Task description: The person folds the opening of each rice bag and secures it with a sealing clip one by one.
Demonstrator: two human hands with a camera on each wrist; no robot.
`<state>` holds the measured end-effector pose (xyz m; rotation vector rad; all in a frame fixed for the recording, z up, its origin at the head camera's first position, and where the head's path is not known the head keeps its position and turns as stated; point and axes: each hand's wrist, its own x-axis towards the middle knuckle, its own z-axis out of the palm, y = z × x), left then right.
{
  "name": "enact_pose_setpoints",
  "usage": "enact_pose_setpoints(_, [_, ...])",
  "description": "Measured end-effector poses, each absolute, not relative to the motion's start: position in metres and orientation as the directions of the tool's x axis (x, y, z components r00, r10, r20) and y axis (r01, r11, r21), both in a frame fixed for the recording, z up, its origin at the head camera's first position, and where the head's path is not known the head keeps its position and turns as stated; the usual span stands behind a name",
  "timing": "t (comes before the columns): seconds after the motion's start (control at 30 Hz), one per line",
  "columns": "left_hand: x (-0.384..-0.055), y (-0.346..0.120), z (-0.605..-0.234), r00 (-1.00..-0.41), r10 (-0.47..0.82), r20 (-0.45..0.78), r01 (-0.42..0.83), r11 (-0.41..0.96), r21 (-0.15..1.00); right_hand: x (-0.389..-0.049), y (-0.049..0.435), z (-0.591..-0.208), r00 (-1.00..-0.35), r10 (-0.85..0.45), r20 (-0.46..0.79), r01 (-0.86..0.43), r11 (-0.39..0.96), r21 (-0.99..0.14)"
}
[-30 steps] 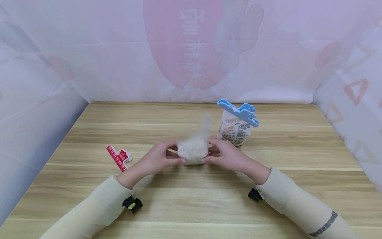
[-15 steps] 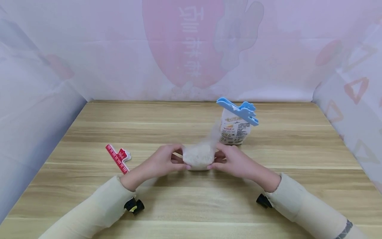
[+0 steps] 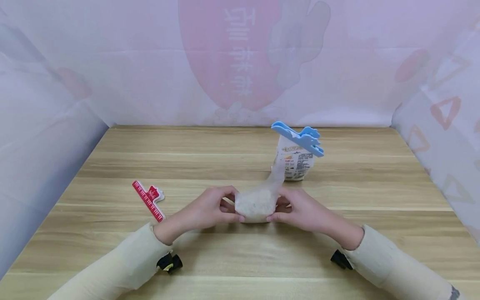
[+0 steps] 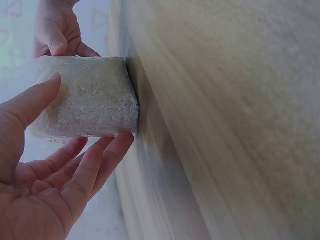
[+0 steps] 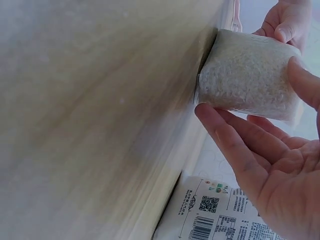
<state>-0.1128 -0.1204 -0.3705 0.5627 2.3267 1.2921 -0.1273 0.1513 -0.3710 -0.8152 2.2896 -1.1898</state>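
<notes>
A clear plastic bag of whitish grains that look like rice (image 3: pixel 256 206) stands at the middle of the table, its loose top sticking up and leaning right. My left hand (image 3: pixel 215 207) grips its left side between thumb and fingers. On the opposite side my right hand (image 3: pixel 303 209) holds it the same way. Both wrist views show the bag (image 4: pixel 90 97) as a packed block, its base at or very close to the tabletop; I cannot tell whether it touches.
Behind my right hand stands a white printed bag (image 3: pixel 300 166), its top held by a light blue clip (image 3: pixel 298 139). A red and white clip (image 3: pixel 150 201) lies on the wooden table (image 3: pixel 180 146) by my left wrist. Printed cloth walls (image 3: pixel 142 75) enclose the table's back and sides.
Both hands have moved the rice bag a short way right and toward me. Its loose top, blurred earlier, now looks sharper. The two clips and the printed bag have stayed in place.
</notes>
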Motion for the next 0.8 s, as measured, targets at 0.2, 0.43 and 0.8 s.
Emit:
enact_pose_setpoints(0.2, [-0.109, -0.117, -0.37, -0.826, 0.534, -0.18, 0.132, 0.494, 0.859, -0.123, 0.155, -0.371, -0.728, -0.68, -0.084, -0.326, 0.453, -0.83])
enact_pose_setpoints(0.43, [-0.105, -0.115, -0.37, -0.815, 0.55, -0.184, 0.138, 0.492, 0.86, -0.114, 0.159, -0.372, -0.734, -0.672, -0.1, -0.323, 0.475, -0.819])
enact_pose_setpoints(0.8, [-0.1, -0.114, -0.369, -0.808, 0.562, -0.18, 0.157, 0.499, 0.852, -0.109, 0.166, -0.371, -0.743, -0.659, -0.111, -0.315, 0.493, -0.811])
